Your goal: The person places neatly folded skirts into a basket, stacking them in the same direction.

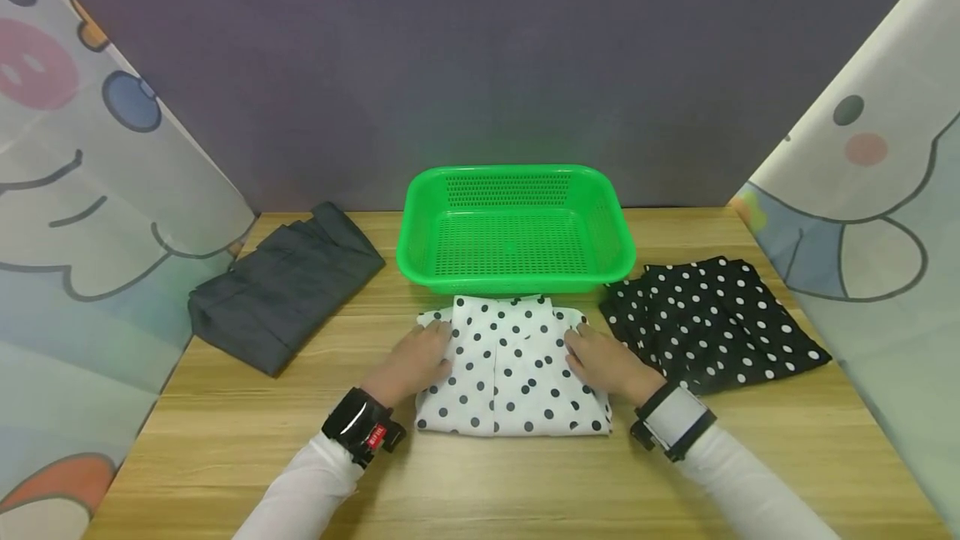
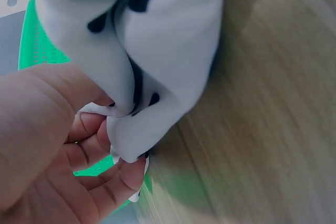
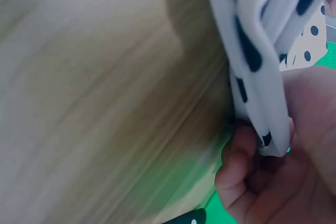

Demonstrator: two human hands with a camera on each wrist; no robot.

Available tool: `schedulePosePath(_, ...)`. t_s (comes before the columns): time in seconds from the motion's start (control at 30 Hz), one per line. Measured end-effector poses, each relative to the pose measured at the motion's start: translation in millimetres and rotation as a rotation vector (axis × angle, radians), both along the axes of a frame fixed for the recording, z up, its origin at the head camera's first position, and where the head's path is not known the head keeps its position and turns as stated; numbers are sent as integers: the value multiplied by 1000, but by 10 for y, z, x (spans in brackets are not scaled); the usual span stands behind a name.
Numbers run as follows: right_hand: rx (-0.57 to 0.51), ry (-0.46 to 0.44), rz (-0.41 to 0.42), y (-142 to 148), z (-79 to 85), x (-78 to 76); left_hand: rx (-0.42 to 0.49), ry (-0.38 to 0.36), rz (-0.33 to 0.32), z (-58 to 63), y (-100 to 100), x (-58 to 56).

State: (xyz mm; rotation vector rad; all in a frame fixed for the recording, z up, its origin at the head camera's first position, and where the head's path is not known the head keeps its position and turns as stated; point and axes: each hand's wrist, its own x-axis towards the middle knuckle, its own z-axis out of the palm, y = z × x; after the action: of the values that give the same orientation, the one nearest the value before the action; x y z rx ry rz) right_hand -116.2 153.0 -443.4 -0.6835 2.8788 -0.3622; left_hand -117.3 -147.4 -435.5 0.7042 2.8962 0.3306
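A white cloth with black polka dots (image 1: 517, 373), folded into a flat bundle, lies on the table in front of the green basket. My left hand (image 1: 422, 359) grips its left side; in the left wrist view the thumb and curled fingers (image 2: 123, 179) pinch the folded edge. On the opposite side my right hand (image 1: 611, 365) holds the cloth's right edge, and the right wrist view shows fingers (image 3: 233, 182) curled under the layered fabric. Parts of both sets of fingertips are hidden by the cloth.
Behind the cloth stands a green perforated basket (image 1: 517, 283) with nothing in it. A dark grey folded cloth (image 1: 288, 286) lies at the left. To the right is a black cloth with white dots (image 1: 712, 323), touching the basket's corner. Printed sheets (image 1: 885, 190) flank the wooden table (image 1: 480, 490).
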Motion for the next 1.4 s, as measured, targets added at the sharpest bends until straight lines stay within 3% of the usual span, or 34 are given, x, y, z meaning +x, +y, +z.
schedulePosePath(0.2,14,29,2,5,23,12,41,23,-7,-7,7,28)
schedulePosePath(0.4,-34,106,47,32,103,72,106,81,-3,65,15,137)
schedulePosePath(0.53,-62,169,68,64,166,126,120,166,-11,145,23,224)
schedulePosePath(0.73,-88,308,79,109,248,202,119,352,-40,246,20,323)
schedulePosePath(0.93,-88,433,89,142,310,284,103,458,-63,288,21,395)
schedulePosePath(1.2,-99,499,112,195,334,397,113,508,-82,286,41,487)
schedulePosePath(1.4,-109,527,115,232,442,360,156,556,-81,361,64,451)
